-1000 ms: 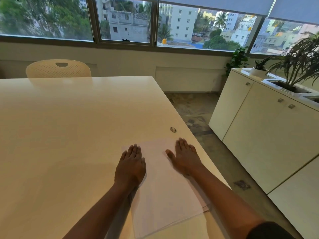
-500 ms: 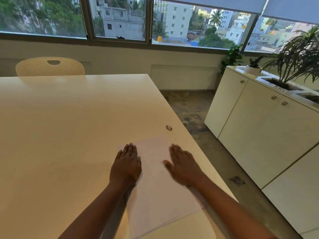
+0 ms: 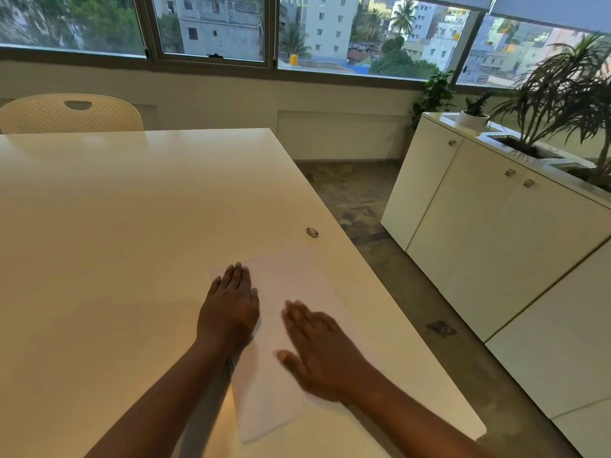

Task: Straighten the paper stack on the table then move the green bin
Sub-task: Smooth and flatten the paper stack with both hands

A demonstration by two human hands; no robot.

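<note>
My right hand (image 3: 325, 353) lies flat and unclenched on the paper stack (image 3: 287, 328), fingers spread and a little blurred, gripping nothing. My left hand (image 3: 229, 312) presses palm-down on the stack's left edge, fingers straight and together, also gripping nothing. The white stack sits near the right edge of the counter (image 3: 115, 242), turned slightly askew. Beyond it a small metal ring (image 3: 312, 232) rests on the counter. Farther off stand a pale chair (image 3: 71, 114) and white cabinets (image 3: 489, 233) topped with plants (image 3: 562, 94).

windows (image 3: 211, 28) across top, daylight | perforated chair (image 3: 71, 114) upper left | white cabinets (image 3: 479, 226) right, plants (image 3: 562, 94) on top | mottled floor (image 3: 360, 200)
</note>
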